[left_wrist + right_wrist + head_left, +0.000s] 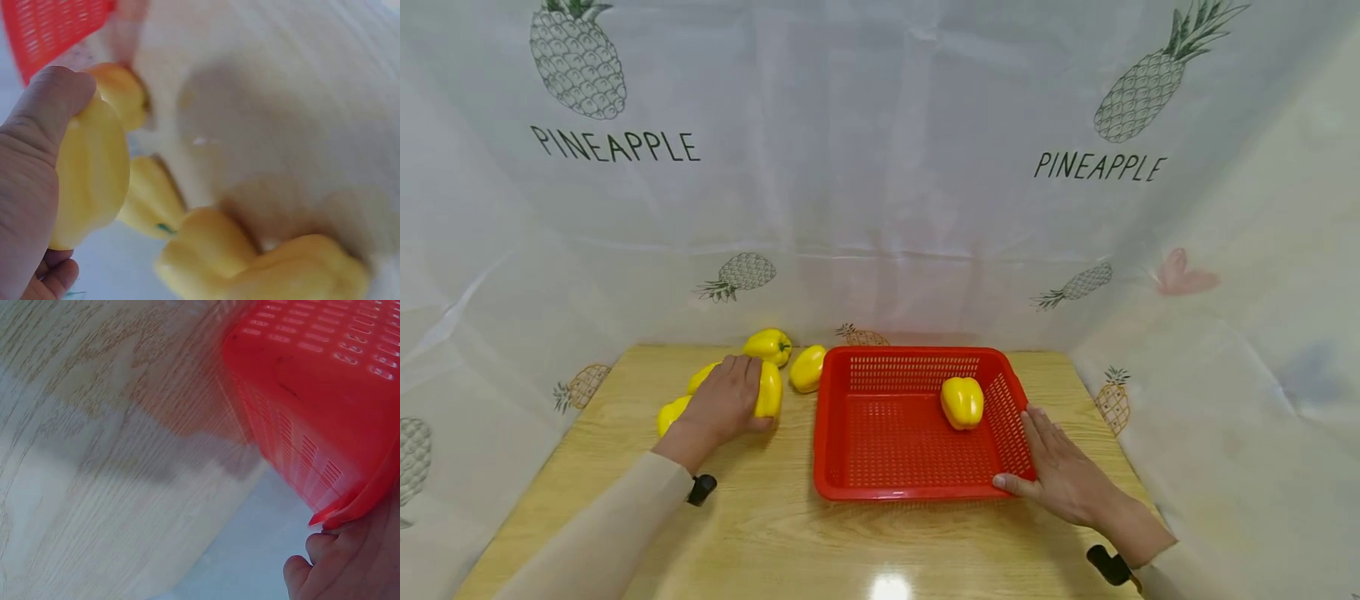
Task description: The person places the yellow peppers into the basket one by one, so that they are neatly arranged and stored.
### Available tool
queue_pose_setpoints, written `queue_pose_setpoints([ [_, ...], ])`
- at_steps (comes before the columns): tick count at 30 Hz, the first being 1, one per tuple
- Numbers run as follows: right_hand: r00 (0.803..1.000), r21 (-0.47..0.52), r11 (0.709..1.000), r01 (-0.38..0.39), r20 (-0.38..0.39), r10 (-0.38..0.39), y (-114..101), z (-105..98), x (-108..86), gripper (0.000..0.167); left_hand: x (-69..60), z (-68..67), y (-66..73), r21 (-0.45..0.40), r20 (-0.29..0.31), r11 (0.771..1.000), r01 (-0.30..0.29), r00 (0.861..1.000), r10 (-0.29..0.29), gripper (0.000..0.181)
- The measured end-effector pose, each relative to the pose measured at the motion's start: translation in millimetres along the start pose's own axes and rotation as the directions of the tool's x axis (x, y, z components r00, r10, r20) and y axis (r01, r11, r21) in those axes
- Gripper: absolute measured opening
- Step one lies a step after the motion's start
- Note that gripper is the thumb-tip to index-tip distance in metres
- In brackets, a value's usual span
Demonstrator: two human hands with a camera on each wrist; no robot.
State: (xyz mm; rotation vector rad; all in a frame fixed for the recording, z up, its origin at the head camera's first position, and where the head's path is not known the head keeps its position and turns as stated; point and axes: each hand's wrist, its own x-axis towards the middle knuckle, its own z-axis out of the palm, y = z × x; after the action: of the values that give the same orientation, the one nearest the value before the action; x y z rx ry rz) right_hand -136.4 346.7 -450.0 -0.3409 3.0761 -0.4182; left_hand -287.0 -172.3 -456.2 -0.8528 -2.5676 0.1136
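The left hand (726, 400) is gripping a yellow pepper (768, 392) between its thumb and its fingers, so it is being closed around this thing. The pepper is standing to the left of the red basket (895, 442), near the far side of the worktop (790, 542); I am not able to tell whether it is fully leaving the surface. The step in hand is seeming, in my judgement, to be the picking up of this pepper, and the next move is probably calling for a lift over the left rim, passing clear of the leaning pepper (807, 369) just beside the basket.

In the head view, the long axis of the held pepper is running roughly away from the person; its stem is not showing, so which end is leading I cannot tell. The far pepper (768, 346) is pointing its stem to the right, while the inside pepper (962, 403) is lying with its long axis running nearly from near to far.

The right hand (1067, 475) is resting on the right near corner of the basket, its fingers lying rather straight and its thumb spreading wide along the near rim
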Motion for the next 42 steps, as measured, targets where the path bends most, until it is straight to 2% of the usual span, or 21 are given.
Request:
queue_pose_setpoints([
  [4, 1.0, 0.0, 1.0, 0.0, 0.005, 0.0, -1.5, 2.8, -0.1, 0.115, 10.9, -18.2, -2.0, 0.009, -0.134, 0.999, -0.043, 0.99, 0.044, 0.1],
  [6, 1.0, -0.004, 1.0, -0.004, 0.009, 0.004, -1.5, 4.2, 0.3, 0.115, 21.6, -31.3, 0.7, -0.001, -0.162, 0.998, -0.059, 0.985, 0.059, 0.098],
  [9, 1.0, -0.023, 1.0, 0.004, -0.004, -0.004, -1.5, 4.2, 1.4, 0.114, 42.8, -53.5, 11.5, -0.042, -0.171, 0.996, -0.08, 0.983, 0.072, 0.096],
  [12, 1.0, -0.03, 1.0, 0.003, -0.011, -0.004, -1.8, 2.4, 3.1, 0.113, 66.5, -72.5, 29.5, -0.093, -0.154, 0.99, -0.105, 0.984, 0.09, 0.095],
  [16, 1.0, -0.032, 0.999, -0.006, -0.003, 0.006, -2.4, -0.9, 3.2, 0.113, 96.8, -83.8, 61.2, -0.119, -0.125, 0.981, -0.156, 0.982, 0.141, 0.093],
  [21, 1.0, -0.026, 1.0, -0.009, 0.003, 0.01, -3.6, -1.8, 3.3, 0.113, 126.5, -80.3, 102.4, -0.093, -0.083, 0.975, -0.203, 0.977, 0.196, 0.092],
  [25, 1.0, -0.027, 1.0, -0.011, 0.002, 0.011, -3.6, -0.1, 3.3, 0.113, 141.7, -72.3, 132.2, -0.055, -0.004, 0.978, -0.203, 0.979, 0.203, 0.091],
  [28, 1.0, -0.029, 0.999, -0.013, 0.004, 0.013, -3.5, 0.8, 3.4, 0.114, 150.1, -63.4, 148.8, -0.026, 0.071, 0.978, -0.206, 0.976, 0.208, 0.09],
  [34, 1.0, -0.032, 0.999, -0.019, 0.006, 0.02, -3.6, 1.5, 5.8, 0.115, 160.2, -39.6, 168.5, 0.026, 0.199, 0.981, -0.191, 0.963, 0.182, 0.094],
  [38, 0.999, -0.034, 0.999, -0.036, 0.014, 0.036, -2.9, 2.5, 5.7, 0.115, 162.0, -26.2, 177.8, 0.038, 0.238, 0.979, -0.2, 0.953, 0.185, 0.097],
  [42, 0.999, -0.029, 0.999, -0.042, 0.007, 0.042, -3.0, 3.4, 4.5, 0.113, 161.3, -15.0, 185.6, 0.005, 0.267, 0.981, -0.193, 0.946, 0.185, 0.096],
])
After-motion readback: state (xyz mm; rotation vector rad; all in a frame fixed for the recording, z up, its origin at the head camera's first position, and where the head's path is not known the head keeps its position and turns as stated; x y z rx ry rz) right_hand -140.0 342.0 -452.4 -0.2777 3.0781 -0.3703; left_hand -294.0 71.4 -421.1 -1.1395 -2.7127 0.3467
